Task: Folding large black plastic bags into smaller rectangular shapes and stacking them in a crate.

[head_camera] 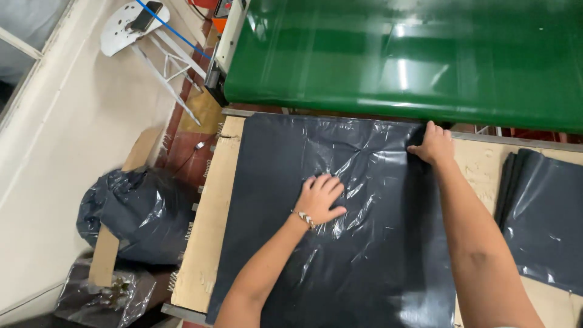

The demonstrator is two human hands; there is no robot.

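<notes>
While spread flat over the wooden worktop (203, 243), the dark sheet (364, 267) fills most of the surface, top edge close under the green belt (425, 54). Left hand (320, 197) pressed palm-down near the sheet's middle, fingers splayed wide, gripping nothing (a beaded band at the wrist). Right hand (434, 144) at the sheet's upper right corner, fingers curled onto the edge, just below the belt; whether pinching or only pressing, cannot tell. Creases and glare around the left hand. To the right, a stack (540, 212) of more dark sheets lying on the worktop, apart from the spread one. On the floor to the left, a stuffed dark bag (130, 212), a clear bag (103, 297) below it, and a white stool (136, 30) farther back.
</notes>
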